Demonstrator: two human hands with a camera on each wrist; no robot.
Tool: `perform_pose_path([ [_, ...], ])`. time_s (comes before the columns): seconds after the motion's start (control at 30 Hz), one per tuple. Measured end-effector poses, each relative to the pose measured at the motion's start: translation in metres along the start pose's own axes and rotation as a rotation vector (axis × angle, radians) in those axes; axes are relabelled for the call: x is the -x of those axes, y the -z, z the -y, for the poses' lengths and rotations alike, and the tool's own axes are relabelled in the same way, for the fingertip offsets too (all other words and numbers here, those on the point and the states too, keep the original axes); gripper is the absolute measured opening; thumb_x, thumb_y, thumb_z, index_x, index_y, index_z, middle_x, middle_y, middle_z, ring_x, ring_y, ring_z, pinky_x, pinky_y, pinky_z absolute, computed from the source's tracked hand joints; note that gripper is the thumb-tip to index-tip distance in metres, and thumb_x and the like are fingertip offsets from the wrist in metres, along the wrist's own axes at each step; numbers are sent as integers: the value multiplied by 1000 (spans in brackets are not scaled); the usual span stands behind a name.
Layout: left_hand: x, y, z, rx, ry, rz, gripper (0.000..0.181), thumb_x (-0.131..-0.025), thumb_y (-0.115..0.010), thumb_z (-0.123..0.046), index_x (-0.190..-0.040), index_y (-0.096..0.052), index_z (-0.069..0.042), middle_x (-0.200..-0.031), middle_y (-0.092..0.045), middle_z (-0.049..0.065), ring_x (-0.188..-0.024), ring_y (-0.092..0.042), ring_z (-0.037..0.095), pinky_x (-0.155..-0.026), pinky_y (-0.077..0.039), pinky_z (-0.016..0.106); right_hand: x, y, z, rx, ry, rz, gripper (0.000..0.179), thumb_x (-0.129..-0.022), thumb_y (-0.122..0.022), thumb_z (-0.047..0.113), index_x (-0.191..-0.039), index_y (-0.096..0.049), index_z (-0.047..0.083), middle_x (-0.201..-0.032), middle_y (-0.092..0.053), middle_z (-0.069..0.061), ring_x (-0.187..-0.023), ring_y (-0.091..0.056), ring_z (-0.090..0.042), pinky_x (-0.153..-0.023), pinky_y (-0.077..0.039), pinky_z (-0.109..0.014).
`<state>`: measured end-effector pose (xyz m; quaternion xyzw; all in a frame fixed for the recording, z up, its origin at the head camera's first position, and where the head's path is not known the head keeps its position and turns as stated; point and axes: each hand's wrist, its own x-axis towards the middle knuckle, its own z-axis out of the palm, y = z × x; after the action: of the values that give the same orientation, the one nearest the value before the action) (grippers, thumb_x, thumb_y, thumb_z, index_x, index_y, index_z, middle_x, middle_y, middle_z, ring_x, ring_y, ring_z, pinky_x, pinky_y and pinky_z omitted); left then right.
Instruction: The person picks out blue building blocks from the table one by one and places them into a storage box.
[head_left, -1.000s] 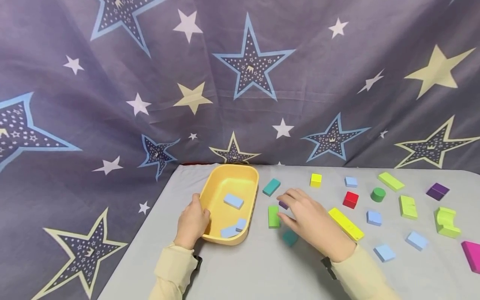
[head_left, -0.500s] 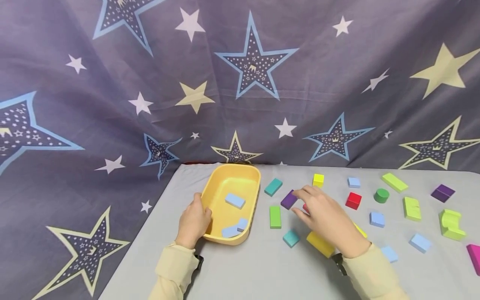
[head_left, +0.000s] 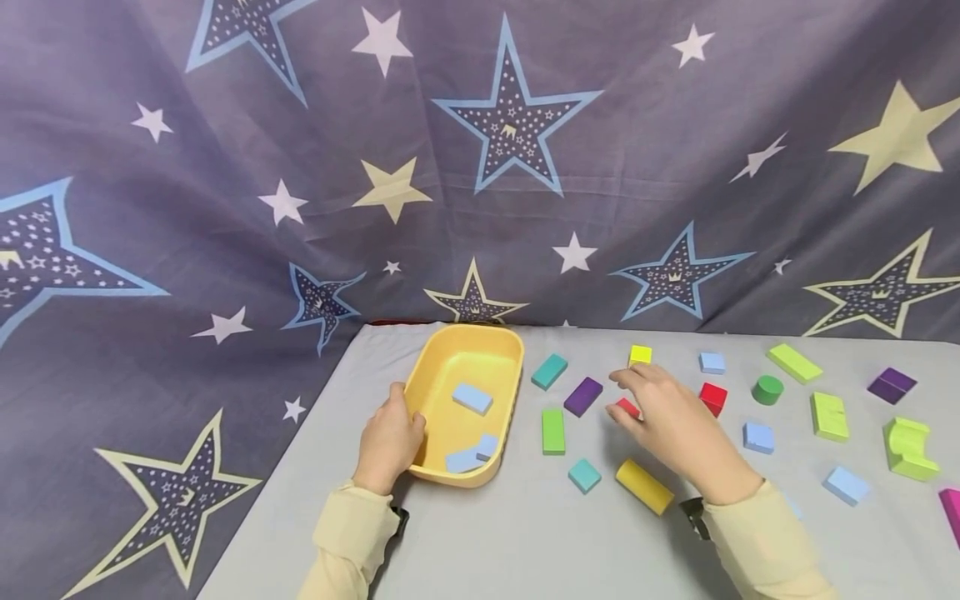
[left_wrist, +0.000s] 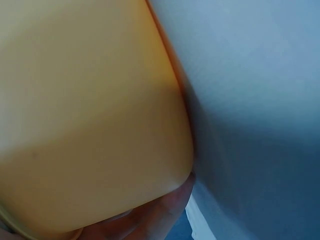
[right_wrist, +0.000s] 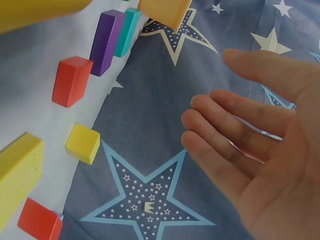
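At the left of the table, my left hand [head_left: 387, 437] grips the near left rim of a yellow plastic bin [head_left: 429, 367], thumb over the inside. Several light blue blocks [head_left: 472, 398] lie in the bin. The left wrist view is mostly filled by the bin's outer wall [left_wrist: 95, 115], with fingers at its lower edge. My right hand [head_left: 675, 425] hovers with loosely bent fingers and nothing in it. A red block [head_left: 627, 407] shows just beneath its fingers. A purple block [head_left: 583, 397] lies to their left, and a yellow cylinder [head_left: 644, 487] lies nearer the front.
Between bin and right hand lie two teal blocks, one [head_left: 550, 372] at the back, and a green block [head_left: 553, 432]. Blocks of many colours spread over the right side, among them a green cylinder [head_left: 768, 390] and a lime curved block [head_left: 910, 449]. A star-patterned curtain [head_left: 480, 167] hangs behind.
My right hand has moved right, away from the purple block, which now shows whole, as do the yellow cylinder and near teal block. My left hand keeps its grip on the bin.
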<state>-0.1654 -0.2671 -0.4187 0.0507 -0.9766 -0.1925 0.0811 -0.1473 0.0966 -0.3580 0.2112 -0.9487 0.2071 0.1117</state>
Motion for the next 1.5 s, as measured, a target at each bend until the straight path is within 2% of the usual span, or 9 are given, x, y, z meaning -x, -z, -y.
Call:
perform_pose_path([
  [0.6,-2,2,-1,1,-8,-1,49,-94,-58,-12,-135,-41,8,-104,-67,28,-86,-68,45,-73,-52,56,-3,12,-21,-23,-41,-20,39,-85,-76,13,-119,-66,-3,-118,-65,-21,-114,-59,-40,-93,-49,-57],
  [0.87,-2,6,1,5,-12,-17,51,-94,-58,-12,-136,-40,10,-105,-66,30,-86,-67,46,-73,-53,56,-9,16,-26,-12,-29,-45,33,-86,-75,12,-113,-67,-5,-108,-66,-20,-100,-64,-36,-87,-53,-53],
  [1.1,3,1,3,12,-22,-15,48,-94,-59,-11,-134,-42,9,-101,-67,29,-81,-68,43,-68,-53,54,-7,19,-35,10,-10,-18,31,-86,-75,12,-111,-68,-5,-105,-67,-19,-96,-65,-35,-85,-54,-53],
  [1.3,0,0,0,13,-18,-8,49,-94,-59,-12,-136,-41,8,-105,-67,29,-86,-68,45,-73,-53,55,-10,18,-44,16,-57,30,30,-87,-75,14,-112,-69,-3,-106,-68,-18,-97,-65,-35,-86,-53,-54],
  [1.5,1,1,2,27,-5,-13,51,-93,-59,-12,-137,-41,8,-106,-67,32,-88,-67,47,-74,-52,57,-14,18,-50,9,-63,35,29,-88,-73,13,-112,-68,-3,-104,-68,-17,-96,-66,-35,-85,-52,-55],
])
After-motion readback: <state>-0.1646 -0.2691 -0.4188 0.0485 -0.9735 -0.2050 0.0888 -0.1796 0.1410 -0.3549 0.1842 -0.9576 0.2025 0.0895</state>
